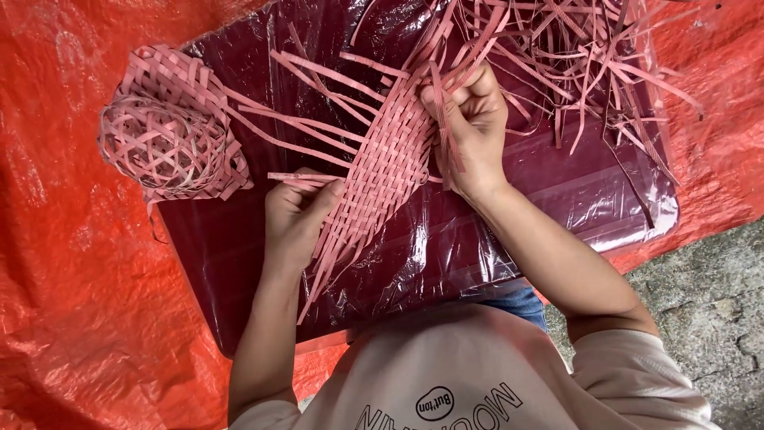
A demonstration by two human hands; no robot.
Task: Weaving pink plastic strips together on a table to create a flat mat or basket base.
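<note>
The left hand [296,213] pinches a pink strip [298,177] beside the woven mat [386,163], while the right hand [469,127] clamps the mat's upper strips. Well left of the left hand sits a small woven basket [163,143], nothing visible inside; loose strips [581,48] lie just beyond the right hand.

A finished small woven basket [163,143] of pink strips lies on its side at the left corner of the dark red, plastic-wrapped surface [557,199]. An orange tarp [72,279] spreads beneath and around it. Grey concrete ground [708,302] shows at lower right.
</note>
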